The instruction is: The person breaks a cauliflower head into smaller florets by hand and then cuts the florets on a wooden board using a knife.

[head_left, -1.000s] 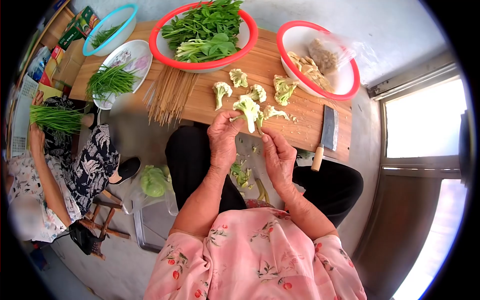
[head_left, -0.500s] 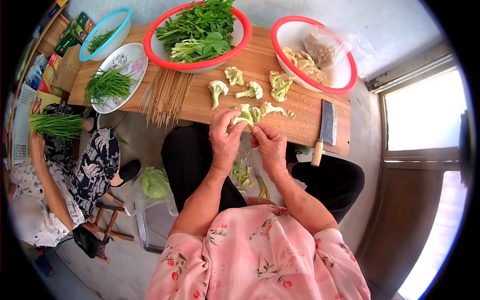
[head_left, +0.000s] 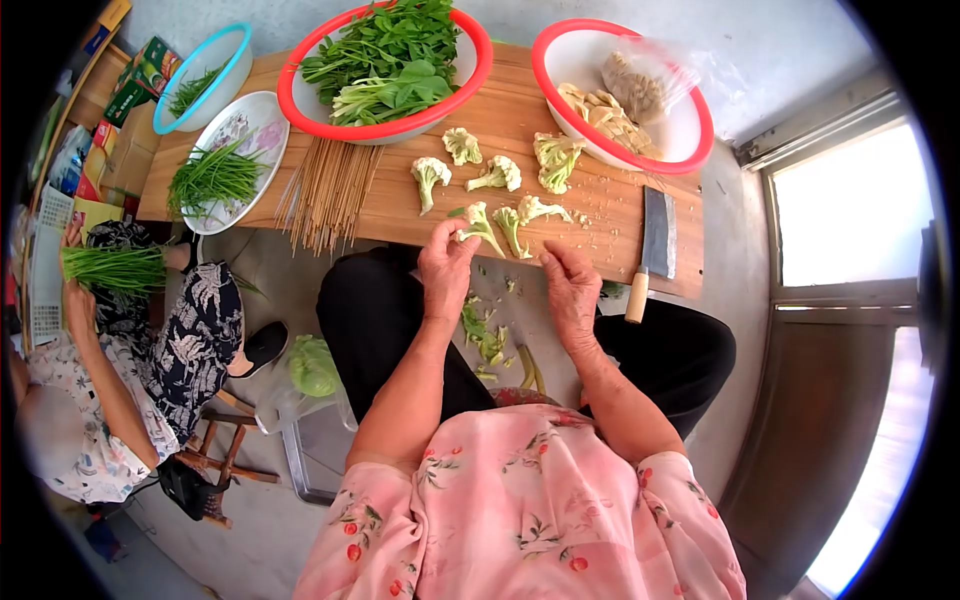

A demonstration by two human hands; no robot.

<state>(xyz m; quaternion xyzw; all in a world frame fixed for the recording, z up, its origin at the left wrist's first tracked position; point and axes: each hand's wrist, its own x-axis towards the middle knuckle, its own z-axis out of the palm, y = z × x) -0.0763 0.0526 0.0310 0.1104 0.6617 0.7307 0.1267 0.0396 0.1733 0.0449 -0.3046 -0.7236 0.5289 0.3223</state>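
right hand (head_left: 573, 300): fingers slightly parted, nothing seen between them, just off the near edge of the worktop (head_left: 400, 222). left hand (head_left: 446, 265): fingers pinched on 1 cauliflower floret (head_left: 481, 228) at the side of its head; stem slants near and right.

loose floret (head_left: 511, 230) sits between the hands, right of the held one. long axis tilts: head far-left, stem near-right, cut end pointing toward the right fingers. right hand is nearer that stem, gap small, no contact made out.

5 more florets beyond; cleaver (head_left: 658, 238) well to the right, handle past the edge.

hard to tell: whether the loose floret's stem overhangs the edge; left thumb contact, partly covered by the hand. far: bag (head_left: 640, 88) in the right red-rimmed bowl (head_left: 690, 150), contents blurred by plastic.
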